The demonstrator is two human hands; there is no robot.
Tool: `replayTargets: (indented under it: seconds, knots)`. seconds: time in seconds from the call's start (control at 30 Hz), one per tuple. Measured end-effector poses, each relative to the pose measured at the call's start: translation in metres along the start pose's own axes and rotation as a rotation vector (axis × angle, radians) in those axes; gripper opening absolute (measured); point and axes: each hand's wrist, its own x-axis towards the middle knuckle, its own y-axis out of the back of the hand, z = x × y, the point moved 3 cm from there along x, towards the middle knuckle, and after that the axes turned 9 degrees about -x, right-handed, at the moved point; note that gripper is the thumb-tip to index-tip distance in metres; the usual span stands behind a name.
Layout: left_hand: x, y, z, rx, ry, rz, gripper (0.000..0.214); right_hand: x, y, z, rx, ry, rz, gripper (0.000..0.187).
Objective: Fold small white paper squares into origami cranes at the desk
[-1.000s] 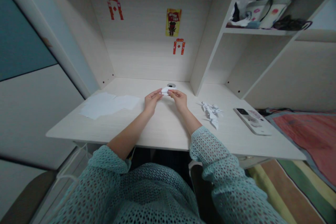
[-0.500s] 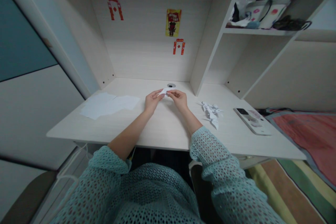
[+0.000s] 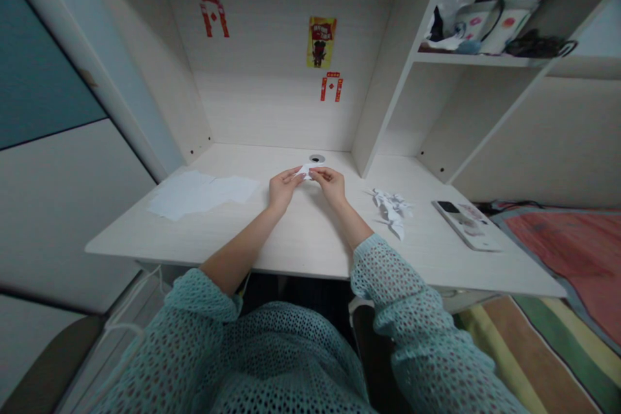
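A small folded piece of white paper (image 3: 305,171) is pinched between both hands over the middle of the pale desk (image 3: 310,239). My left hand (image 3: 282,186) grips its left end with the fingertips pressed together. My right hand (image 3: 332,182) pinches the right end the same way. Most of the paper is hidden by the fingers. Loose white sheets (image 3: 201,193) lie flat to the left of my left hand.
Several folded white paper figures (image 3: 392,206) lie right of my right hand, and a phone (image 3: 466,224) rests further right. A round cable hole (image 3: 317,158) sits just behind the hands. A shelf divider (image 3: 383,103) rises at the right; cups and scissors (image 3: 495,10) stand on the shelf.
The paper between my fingertips looks smaller and flatter than a second ago. Both hands stayed in nearly the same spot.
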Motion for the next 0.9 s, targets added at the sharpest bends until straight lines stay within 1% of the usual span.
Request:
replayTargets:
  seconds: [0.17,0.27,0.33,0.4,0.5,0.63,0.73,0.9]
  knots:
    - [0.0,0.001,-0.0006,-0.014,0.013,0.025,0.046,0.0,-0.0004,0.0004,0.021,-0.015,-0.014,0.034]
    - [-0.0003,0.0005,-0.0007,-0.012,0.021,0.039,0.046,-0.0004,0.0,-0.0018,0.0,-0.015,-0.006,0.032]
    - [-0.0002,-0.0001,-0.0014,-0.015,0.026,0.03,0.046,-0.0005,0.0008,-0.003,0.003,-0.01,0.019,0.033]
    - [0.0003,-0.0003,-0.0028,-0.016,0.034,0.013,0.047,-0.0003,0.0018,-0.003,-0.003,0.003,0.041,0.039]
    - [0.0016,0.0009,-0.0055,-0.007,0.059,-0.005,0.044,0.0005,0.0031,-0.0014,-0.039,0.029,0.047,0.042]
    - [0.0033,0.0038,-0.0081,0.031,0.113,-0.001,0.038,0.0014,0.0044,0.0015,-0.075,0.023,0.036,0.04]
    - [0.004,0.0049,-0.0086,0.037,0.132,0.004,0.038,0.0019,0.0051,0.002,-0.103,0.021,0.022,0.04]
    - [0.0034,0.0045,-0.0092,0.006,0.179,-0.046,0.042,0.002,0.0046,0.0056,-0.151,0.026,-0.004,0.038]
